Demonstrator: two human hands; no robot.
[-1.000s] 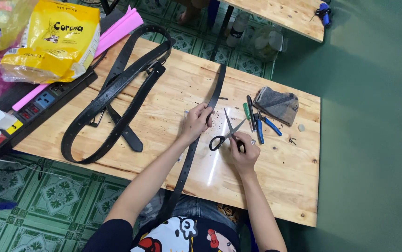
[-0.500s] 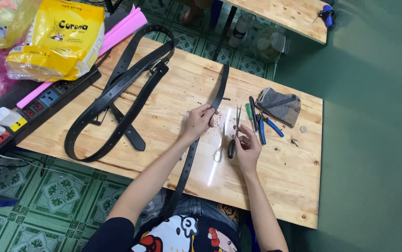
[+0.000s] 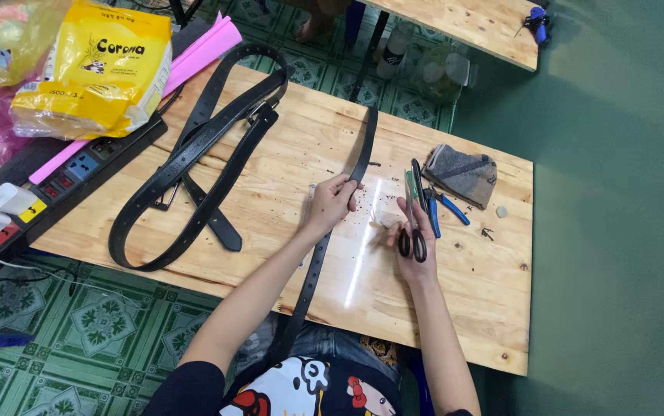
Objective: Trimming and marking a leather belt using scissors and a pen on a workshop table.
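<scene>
Left hand closed around a black belt, fingers pinching it near the middle of the wooden table; the belt runs from the far edge of the table, through the grip, then down over the near edge toward the person's lap; a row of punched holes shows along the lower stretch. Right hand grasps a pair of black-handled scissors, fingers at the handle loops, blades pointing away toward the far edge; whether the blades are shut or slightly parted cannot be told; scissors lie just right of the belt, not touching it.

Just beside the right hand, further right: blue-handled pliers and a slim green-handled tool lying on the table; beyond them a folded grey cloth; small dark scraps scattered on the wood around the hands.

Left part of the table: a pile of longer black belts looped over one another, well apart from the hands. Off the far left corner: a yellow bag, a pink folded sheet under it, and a black power strip with white plugs at the table edge. Green patterned tile floor below; a second wooden table at the top.
</scene>
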